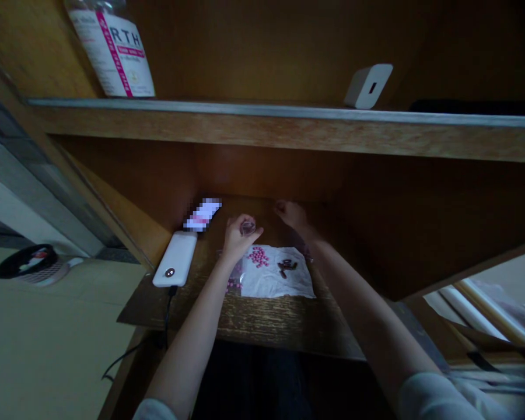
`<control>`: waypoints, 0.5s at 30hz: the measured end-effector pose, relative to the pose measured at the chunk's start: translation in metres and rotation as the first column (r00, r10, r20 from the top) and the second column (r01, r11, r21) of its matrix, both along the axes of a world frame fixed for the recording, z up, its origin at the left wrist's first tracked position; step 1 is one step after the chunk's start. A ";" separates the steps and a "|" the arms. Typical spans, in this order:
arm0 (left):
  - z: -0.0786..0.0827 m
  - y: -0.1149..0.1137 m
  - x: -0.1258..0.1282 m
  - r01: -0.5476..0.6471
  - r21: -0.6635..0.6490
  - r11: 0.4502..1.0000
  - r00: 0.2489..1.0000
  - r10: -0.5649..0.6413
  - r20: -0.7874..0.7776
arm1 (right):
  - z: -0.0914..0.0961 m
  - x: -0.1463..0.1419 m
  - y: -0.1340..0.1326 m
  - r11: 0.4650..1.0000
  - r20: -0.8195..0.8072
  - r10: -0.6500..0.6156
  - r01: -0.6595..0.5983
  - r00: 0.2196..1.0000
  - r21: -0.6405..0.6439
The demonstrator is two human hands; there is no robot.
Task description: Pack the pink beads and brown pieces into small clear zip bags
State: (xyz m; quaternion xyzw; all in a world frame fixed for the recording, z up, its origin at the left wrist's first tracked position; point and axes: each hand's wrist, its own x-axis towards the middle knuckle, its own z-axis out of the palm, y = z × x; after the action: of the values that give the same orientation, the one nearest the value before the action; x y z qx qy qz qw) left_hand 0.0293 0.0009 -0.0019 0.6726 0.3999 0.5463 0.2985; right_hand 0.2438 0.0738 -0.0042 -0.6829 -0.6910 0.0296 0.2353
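Note:
My left hand (237,236) is closed around a small clear round container (247,226), held just above the far left corner of a white sheet (284,281) on the wooden desk (262,321). On the sheet lie a heap of pink beads (258,256) and a few dark pieces (286,267). My right hand (292,214) reaches further back into the dim recess, beyond the sheet; its fingers look curled, and I cannot make out whether they hold anything.
A white power bank (175,258) with a black cable (168,315) lies left of the sheet. A blurred-out card (202,214) sits behind it. On the shelf (289,125) above stand a white labelled bag (114,46) and a small white box (368,86). A round black object (26,262) is on the floor at left.

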 end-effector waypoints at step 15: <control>-0.001 0.005 0.003 -0.013 -0.108 0.994 0.982 0.033 0.188 | -0.015 -0.023 0.102 1.000 -0.032 -0.003 0.003 0.999 -0.005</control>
State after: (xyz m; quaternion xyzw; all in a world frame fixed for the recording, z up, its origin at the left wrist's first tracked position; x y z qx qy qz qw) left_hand 0.0321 0.0056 -0.0030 0.5963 0.4058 0.5891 0.3642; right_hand 0.2212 0.1758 -0.0197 -0.6839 -0.6861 0.0417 0.2446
